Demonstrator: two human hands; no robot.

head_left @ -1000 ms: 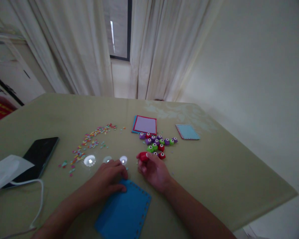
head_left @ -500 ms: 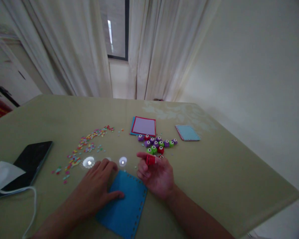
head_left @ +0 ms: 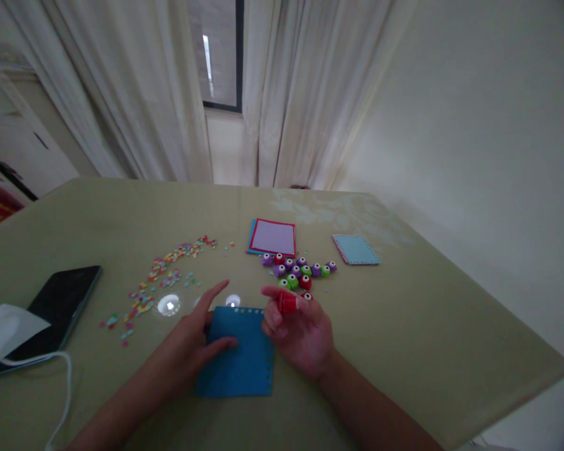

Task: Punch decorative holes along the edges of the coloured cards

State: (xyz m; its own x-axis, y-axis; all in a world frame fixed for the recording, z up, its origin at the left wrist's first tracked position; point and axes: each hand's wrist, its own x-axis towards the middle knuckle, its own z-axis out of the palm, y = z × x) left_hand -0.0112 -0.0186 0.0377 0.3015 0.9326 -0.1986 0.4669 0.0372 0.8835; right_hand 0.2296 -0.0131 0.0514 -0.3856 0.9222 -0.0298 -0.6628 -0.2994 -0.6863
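My left hand (head_left: 190, 341) grips a blue sheet (head_left: 239, 363) by its left side. Its thumb lies over the front, the index finger points away, and the other fingers are mostly hidden behind. Rows of small holes run along the sheet's top and right edges. At the sheet's upper right corner is my right hand (head_left: 301, 332), with a small red plastic piece (head_left: 287, 302) between thumb and curled fingers. Its index finger stretches left above that piece. Just beyond lie several purple, green and red pieces with white eyes (head_left: 292, 280).
Small coloured bits (head_left: 162, 266) are scattered at left, near a shiny round clear piece (head_left: 169, 305) and another (head_left: 232, 300). A phone (head_left: 68, 300) lies under a white object with a cable (head_left: 68, 388). Farther back are a lilac-topped stack (head_left: 275, 238) and a light-blue square (head_left: 356, 249).
The blue sheet has turned more upright and squarer to me, its lower edge rising. My left hand has gone from lying beside it to gripping its side. The right hand barely moved.
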